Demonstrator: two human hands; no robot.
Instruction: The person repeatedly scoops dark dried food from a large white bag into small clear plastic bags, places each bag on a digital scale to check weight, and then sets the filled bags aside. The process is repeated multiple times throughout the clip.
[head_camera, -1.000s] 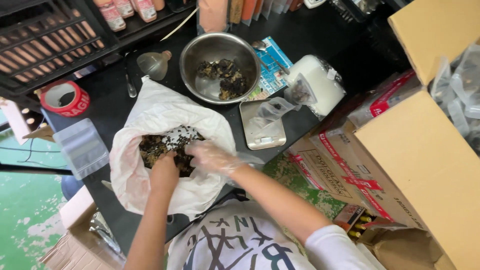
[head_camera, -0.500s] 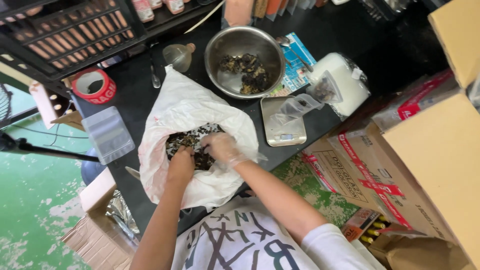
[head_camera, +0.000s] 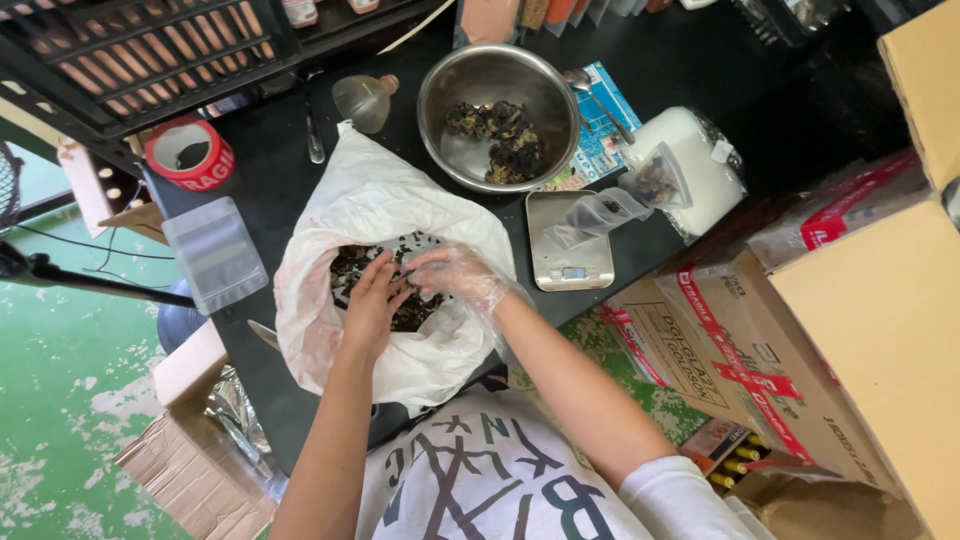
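- We see a white plastic bag (head_camera: 385, 215) lying open on the black tabletop (head_camera: 270, 190), near the front edge, with a heap of dark dried pieces (head_camera: 352, 265) inside its mouth.
- Both of our hands are in that opening, close together: the bare left hand (head_camera: 372, 302) lies flat with fingers spread on the dark pieces, and the right hand (head_camera: 455, 275), in a thin clear glove, curls over them just beside it.
- Whether either hand actually pinches any pieces we cannot tell; the bag's folds and the glove hide the fingertips.
- Just beyond the bag stands a steel bowl (head_camera: 497, 115) holding more of the dark pieces.
- To the right of the bag sits a small metal scale (head_camera: 568, 242) with a clear pouch (head_camera: 620, 205) lying across it.
- To the left lie a stack of clear pouches (head_camera: 214, 252) and, farther off, a red tape roll (head_camera: 189, 153).
- Cardboard boxes (head_camera: 800, 330) fill the right side.
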